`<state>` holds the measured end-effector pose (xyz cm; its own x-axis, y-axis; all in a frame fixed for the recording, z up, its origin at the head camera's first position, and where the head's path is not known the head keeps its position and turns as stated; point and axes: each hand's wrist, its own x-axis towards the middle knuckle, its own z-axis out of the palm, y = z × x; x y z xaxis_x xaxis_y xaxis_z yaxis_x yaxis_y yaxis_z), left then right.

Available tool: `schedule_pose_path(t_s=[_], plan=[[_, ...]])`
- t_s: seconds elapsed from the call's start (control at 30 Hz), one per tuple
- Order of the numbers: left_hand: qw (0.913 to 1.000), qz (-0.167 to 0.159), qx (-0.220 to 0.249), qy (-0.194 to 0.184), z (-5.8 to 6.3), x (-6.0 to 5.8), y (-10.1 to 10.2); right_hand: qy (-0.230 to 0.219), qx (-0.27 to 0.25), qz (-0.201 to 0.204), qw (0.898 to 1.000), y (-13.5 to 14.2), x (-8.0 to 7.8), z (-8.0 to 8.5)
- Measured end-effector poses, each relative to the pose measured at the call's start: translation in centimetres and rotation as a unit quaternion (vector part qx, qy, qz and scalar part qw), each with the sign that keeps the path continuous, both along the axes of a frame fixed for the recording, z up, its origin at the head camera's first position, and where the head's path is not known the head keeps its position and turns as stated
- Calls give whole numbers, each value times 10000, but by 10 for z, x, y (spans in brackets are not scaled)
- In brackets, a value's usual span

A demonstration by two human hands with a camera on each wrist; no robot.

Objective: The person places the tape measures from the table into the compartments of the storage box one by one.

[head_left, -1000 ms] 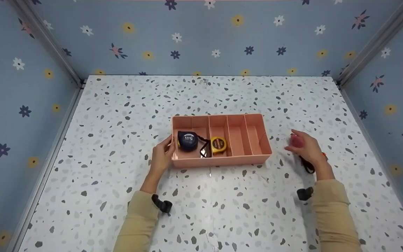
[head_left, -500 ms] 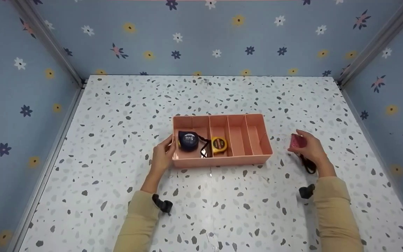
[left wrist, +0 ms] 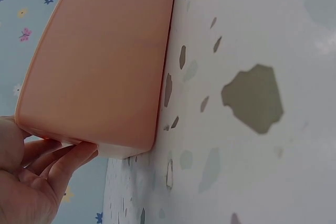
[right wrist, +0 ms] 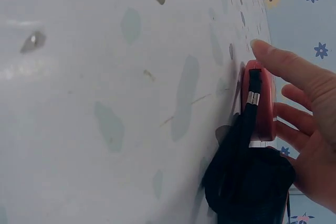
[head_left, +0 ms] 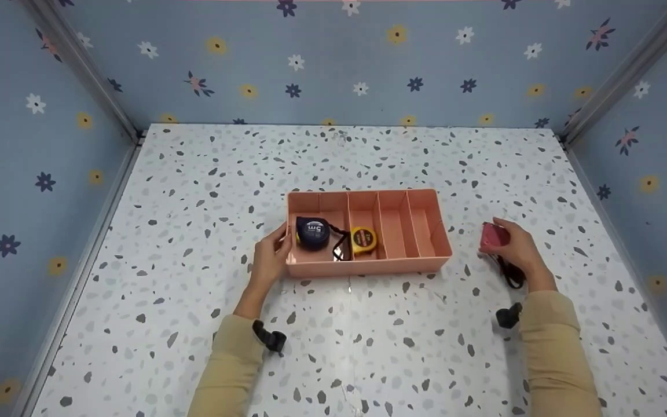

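A pink divided storage box [head_left: 368, 267] stands mid-table. My left hand [head_left: 268, 258] holds its left end, fingers against the outer end wall [left wrist: 89, 129] and thumb by the rim. Inside, a dark blue tape measure [head_left: 312, 234] with a black cord lies in the wide left compartment. A yellow tape measure [head_left: 363, 240] sits in the adjoining one. Right of the box, my right hand [head_left: 520, 250] holds a red tape measure [head_left: 493, 237], thumb along its edge and fingers at its far side. A black strap [right wrist: 253, 103] with a metal clip hangs from it.
A dark item with a looped strap [head_left: 513, 275] lies by the right wrist, partly hidden by the hand. The speckled white table [head_left: 385, 347] has blue flowered walls [head_left: 333, 58] at the back and sides. Black wrist cameras [head_left: 275, 340] sit at both cuffs.
My right hand has shifted slightly right and toward me, and more of the red tape measure shows. The left hand and the box stay nearly the same.
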<state>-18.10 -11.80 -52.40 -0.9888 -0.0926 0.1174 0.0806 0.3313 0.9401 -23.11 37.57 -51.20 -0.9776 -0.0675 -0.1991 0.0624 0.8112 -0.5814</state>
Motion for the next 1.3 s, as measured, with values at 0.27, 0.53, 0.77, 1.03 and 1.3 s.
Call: schedule_pose_path(t_s=[0.27, 0.53, 0.77, 1.03, 1.3], plan=[[10000, 22, 41, -64, 0, 0, 1, -213, 22, -98, 9997, 1, -3, -1], [10000, 18, 63, -49, 2, 1, 1, -279, 66, -91, 9995, 1, -5, -2], [10000, 13, 68, -40, 1, 1, 1, -212, 111, -86, 9997, 2, -7, -3], [9998, 25, -60, -209, 1, 1, 0, -63, 202, 6, 9998, 2, -7, -4], [9998, 47, -44, -201, 1, 0, 1, -10, 223, 27, 9997, 2, -6, -5]])
